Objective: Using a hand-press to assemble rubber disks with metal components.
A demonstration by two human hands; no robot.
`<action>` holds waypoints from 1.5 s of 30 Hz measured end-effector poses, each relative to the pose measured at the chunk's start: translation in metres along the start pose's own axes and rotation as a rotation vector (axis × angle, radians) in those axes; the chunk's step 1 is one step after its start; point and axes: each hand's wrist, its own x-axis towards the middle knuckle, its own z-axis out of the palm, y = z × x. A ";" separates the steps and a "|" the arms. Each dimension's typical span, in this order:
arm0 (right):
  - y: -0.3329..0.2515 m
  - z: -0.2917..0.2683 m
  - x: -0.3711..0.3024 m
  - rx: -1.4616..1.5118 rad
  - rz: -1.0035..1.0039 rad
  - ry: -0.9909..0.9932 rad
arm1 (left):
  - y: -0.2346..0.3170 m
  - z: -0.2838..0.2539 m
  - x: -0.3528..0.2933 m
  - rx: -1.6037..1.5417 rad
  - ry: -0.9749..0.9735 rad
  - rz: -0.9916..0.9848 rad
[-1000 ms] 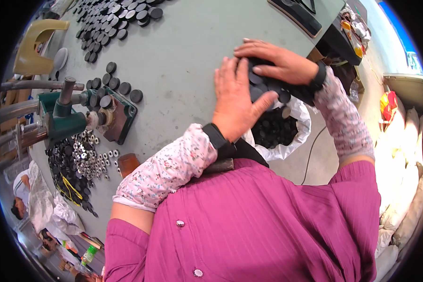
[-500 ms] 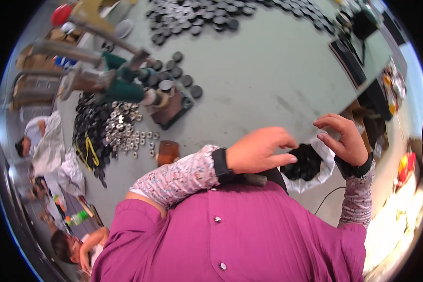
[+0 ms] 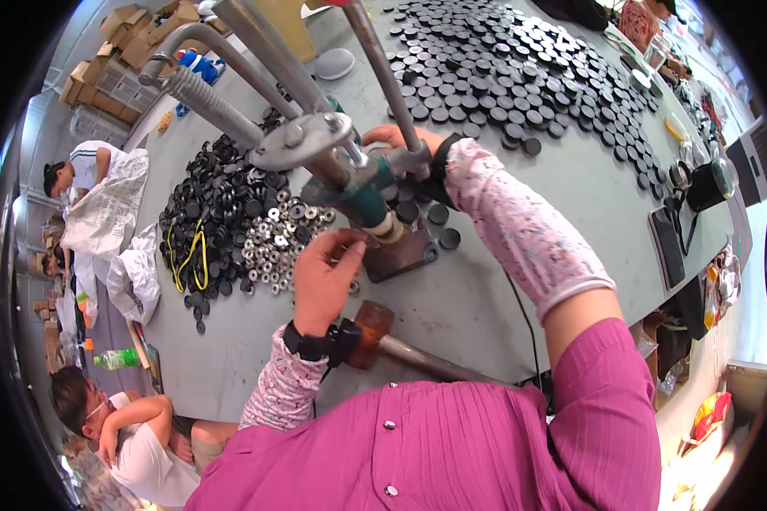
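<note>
A green and bare-metal hand press [image 3: 360,207] stands on the table, with long metal bars and a flat base plate [image 3: 400,257]. At its lower end, beside the pale ring under the ram, my left hand [image 3: 322,279] has thumb and fingertips pressed together; whatever is between them is hidden. My right hand [image 3: 398,135] reaches across to the far side of the press, partly behind the lever, its fingers mostly hidden. Small silvery metal rings [image 3: 268,254] lie left of my left hand. A few black round caps [image 3: 438,215] sit around the base plate.
A mallet with a brown head [image 3: 371,330] lies close to my body. Loose black pieces [image 3: 222,187] are heaped at left, a yellow strap [image 3: 201,255] on them. Many black discs [image 3: 520,81] spread over the far table. At left sits another person [image 3: 149,451].
Both hands have left the white bag of black pieces at right and come to the press. The view has swung, and the bag is out of sight.
</note>
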 end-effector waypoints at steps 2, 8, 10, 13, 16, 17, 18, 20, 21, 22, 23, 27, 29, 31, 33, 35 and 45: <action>0.051 0.018 0.002 0.484 0.299 -0.082 | -0.004 0.000 0.035 0.171 0.064 0.236; -0.039 -0.020 -0.043 -0.001 0.279 -0.088 | -0.022 -0.012 0.062 0.126 -0.085 0.419; -0.058 -0.043 -0.063 -0.089 0.552 -0.196 | -0.035 0.000 0.068 0.007 -0.179 0.470; -0.082 -0.014 -0.068 0.008 0.272 0.026 | -0.058 -0.008 0.080 -0.036 -0.231 0.451; -0.087 0.018 -0.073 -0.035 0.011 0.125 | -0.041 -0.014 0.068 0.111 -0.078 0.389; -0.085 0.020 -0.076 -0.040 0.002 0.110 | -0.046 -0.025 0.070 0.027 -0.109 0.323; -0.085 0.016 -0.077 -0.040 0.003 0.119 | -0.052 -0.035 0.070 -0.058 -0.140 0.251; -0.084 0.002 -0.085 -0.162 -0.017 0.019 | -0.034 -0.050 0.053 -0.165 -0.129 0.064; -0.082 -0.006 -0.091 -0.103 0.010 0.028 | -0.024 -0.055 0.041 -0.073 -0.059 0.036; -0.096 -0.026 -0.089 -0.122 0.286 -0.124 | -0.021 -0.059 0.031 0.017 0.021 0.010; -0.091 -0.037 -0.082 -0.188 0.241 -0.126 | -0.023 -0.063 0.024 0.020 0.029 0.012; -0.044 -0.062 -0.028 -0.554 0.140 0.120 | -0.013 -0.054 0.008 -0.085 0.120 0.030; -0.002 -0.048 0.016 -0.646 0.187 0.127 | 0.001 -0.032 0.002 -0.120 0.114 0.081; 0.031 -0.030 0.034 -0.740 0.327 0.061 | 0.019 -0.006 -0.009 0.025 0.004 0.068; 0.042 -0.020 0.034 -0.747 0.470 0.033 | 0.024 0.012 -0.015 0.226 -0.164 0.321; 0.039 -0.021 0.024 -0.722 0.458 0.059 | 0.039 0.028 -0.014 0.308 -0.190 0.424; -0.059 -0.057 -0.162 -0.480 0.278 0.048 | 0.045 0.095 0.033 1.179 -0.148 0.680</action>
